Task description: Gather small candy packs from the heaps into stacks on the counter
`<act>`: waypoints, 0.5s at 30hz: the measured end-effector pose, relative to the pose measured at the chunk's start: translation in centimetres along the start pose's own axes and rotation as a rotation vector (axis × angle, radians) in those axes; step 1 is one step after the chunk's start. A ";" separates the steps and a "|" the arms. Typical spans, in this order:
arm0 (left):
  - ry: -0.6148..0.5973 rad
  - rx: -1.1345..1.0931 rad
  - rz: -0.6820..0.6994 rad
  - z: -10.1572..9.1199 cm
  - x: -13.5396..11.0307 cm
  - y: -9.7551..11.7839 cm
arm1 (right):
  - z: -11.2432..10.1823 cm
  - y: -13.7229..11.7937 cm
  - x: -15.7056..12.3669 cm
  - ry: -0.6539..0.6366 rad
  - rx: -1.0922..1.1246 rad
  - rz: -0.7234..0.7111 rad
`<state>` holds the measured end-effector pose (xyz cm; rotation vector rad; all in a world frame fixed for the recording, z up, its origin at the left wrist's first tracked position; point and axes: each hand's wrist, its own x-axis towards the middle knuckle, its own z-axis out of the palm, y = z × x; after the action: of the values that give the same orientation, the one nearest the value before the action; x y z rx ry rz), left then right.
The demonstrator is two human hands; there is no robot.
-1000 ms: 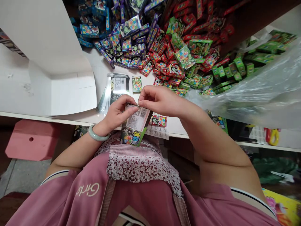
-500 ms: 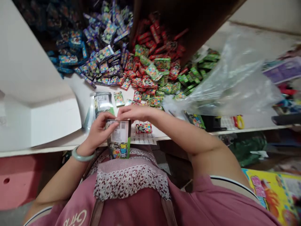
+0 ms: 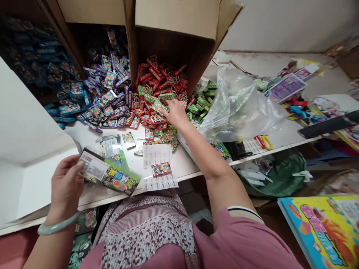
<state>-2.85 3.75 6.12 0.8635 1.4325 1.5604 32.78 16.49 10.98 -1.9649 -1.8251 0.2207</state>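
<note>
My left hand [image 3: 66,183] grips a flat green and black pouch [image 3: 109,177] by its barcode end, holding it low over the white table's [image 3: 92,134] front edge. My right hand [image 3: 176,113] reaches far forward into the heap of small packets, fingers curled on the red and green small packets [image 3: 157,108]; whether it holds one I cannot make out. A sticker sheet [image 3: 158,166] with one red packet [image 3: 161,169] on it lies between the hands. More empty pouches [image 3: 112,149] lie flat beside it.
Cardboard boxes [image 3: 174,22] at the back spill blue, purple, red and green packets. A clear plastic bag [image 3: 238,104] sits right of the heap. Scissors [image 3: 263,142] lie near the right edge. A white box flap [image 3: 28,149] stands at the left. A colourful box [image 3: 322,224] is low right.
Both hands were together at the pouch's top. Now the right hand has left it and reached into the packet heap; the left hand has swung the pouch down to the left.
</note>
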 end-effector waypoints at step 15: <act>0.077 0.065 -0.040 -1.9 0.2 -4.9 | 2.4 0.3 -2.8 -0.330 1.061 0.266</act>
<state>-3.99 3.15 1.00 0.8152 1.5534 1.5400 31.74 14.23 8.22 -1.3886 -1.1502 1.3423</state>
